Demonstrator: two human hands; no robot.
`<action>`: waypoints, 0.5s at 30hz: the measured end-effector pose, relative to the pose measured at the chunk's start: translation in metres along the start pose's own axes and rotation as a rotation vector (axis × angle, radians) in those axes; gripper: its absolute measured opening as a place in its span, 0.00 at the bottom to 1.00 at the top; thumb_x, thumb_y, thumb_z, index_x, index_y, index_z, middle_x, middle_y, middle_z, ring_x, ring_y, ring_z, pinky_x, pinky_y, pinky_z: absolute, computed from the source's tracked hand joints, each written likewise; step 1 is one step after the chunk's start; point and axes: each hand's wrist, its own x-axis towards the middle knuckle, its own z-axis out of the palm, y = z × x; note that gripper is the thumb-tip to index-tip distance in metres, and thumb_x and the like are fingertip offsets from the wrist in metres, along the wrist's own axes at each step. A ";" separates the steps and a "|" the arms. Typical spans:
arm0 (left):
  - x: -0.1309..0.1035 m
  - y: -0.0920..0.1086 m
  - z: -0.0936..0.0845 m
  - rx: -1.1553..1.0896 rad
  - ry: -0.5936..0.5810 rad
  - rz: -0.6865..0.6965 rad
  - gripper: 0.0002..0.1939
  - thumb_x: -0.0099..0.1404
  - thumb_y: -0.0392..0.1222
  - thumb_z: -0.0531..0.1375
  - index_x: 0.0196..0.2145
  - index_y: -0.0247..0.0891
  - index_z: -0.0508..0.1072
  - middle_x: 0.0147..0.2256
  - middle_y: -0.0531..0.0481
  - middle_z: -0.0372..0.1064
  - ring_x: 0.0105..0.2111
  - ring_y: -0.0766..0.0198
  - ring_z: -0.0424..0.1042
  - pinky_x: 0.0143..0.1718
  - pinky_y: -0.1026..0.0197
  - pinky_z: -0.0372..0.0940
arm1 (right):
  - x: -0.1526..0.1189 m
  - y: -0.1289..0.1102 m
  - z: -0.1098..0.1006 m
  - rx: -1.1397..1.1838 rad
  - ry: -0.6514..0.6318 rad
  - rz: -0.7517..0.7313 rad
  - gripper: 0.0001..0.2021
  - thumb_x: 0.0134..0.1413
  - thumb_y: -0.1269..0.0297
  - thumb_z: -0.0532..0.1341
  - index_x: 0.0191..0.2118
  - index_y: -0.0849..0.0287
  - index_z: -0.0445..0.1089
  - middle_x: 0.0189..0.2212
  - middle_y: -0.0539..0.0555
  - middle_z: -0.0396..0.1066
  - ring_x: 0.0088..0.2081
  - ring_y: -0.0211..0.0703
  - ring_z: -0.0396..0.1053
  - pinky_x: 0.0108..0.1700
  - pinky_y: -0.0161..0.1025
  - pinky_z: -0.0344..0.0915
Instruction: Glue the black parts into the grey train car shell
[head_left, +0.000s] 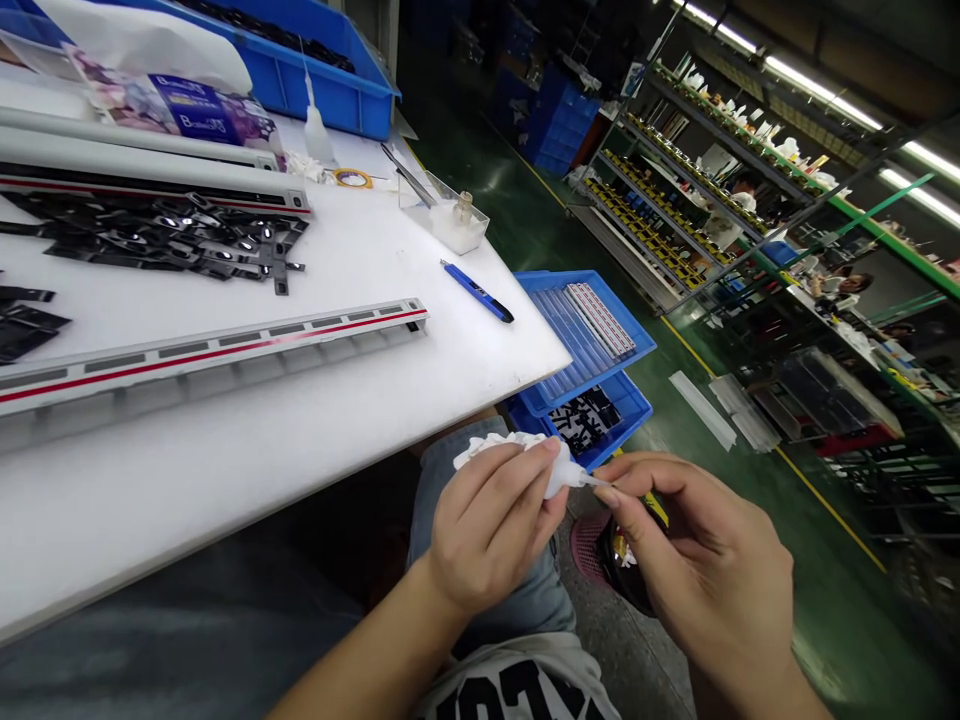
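Note:
My left hand (495, 520) is wrapped round a small white squeeze bottle (564, 472), with crumpled white tissue (491, 445) about its rear end. A thin pale nozzle (591, 480) points right from the bottle, off the table's front edge and above my lap. Thumb and forefinger of my right hand (697, 550) pinch the nozzle's end, and the tip itself is hidden between them. On the table lies a long model train car body (225, 350), white with a red stripe and dark windows. A blue pen-shaped cutter (478, 290) rests near the table corner.
Black plastic parts (187, 235) lie heaped at left, beside a tissue pack (187, 105). Another nozzle bottle (316, 135), a tape roll (352, 178) and a clear box (457, 225) stand farther back. Stacked blue crates (637, 345) sit below the table's right edge.

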 end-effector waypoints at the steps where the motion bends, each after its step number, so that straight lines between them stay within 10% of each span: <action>1: -0.001 -0.001 0.001 -0.005 0.001 0.001 0.21 0.58 0.30 0.67 0.49 0.31 0.73 0.41 0.41 0.79 0.41 0.56 0.77 0.45 0.55 0.76 | 0.001 0.000 0.000 0.011 -0.018 0.007 0.07 0.58 0.74 0.63 0.37 0.54 0.69 0.38 0.48 0.75 0.40 0.35 0.73 0.43 0.31 0.69; 15: -0.006 0.002 0.005 0.005 0.026 -0.003 0.20 0.59 0.31 0.66 0.49 0.32 0.73 0.41 0.41 0.79 0.40 0.56 0.78 0.43 0.54 0.76 | 0.000 0.010 0.009 0.159 -0.092 0.125 0.04 0.64 0.70 0.57 0.39 0.54 0.64 0.40 0.50 0.70 0.39 0.35 0.70 0.43 0.34 0.68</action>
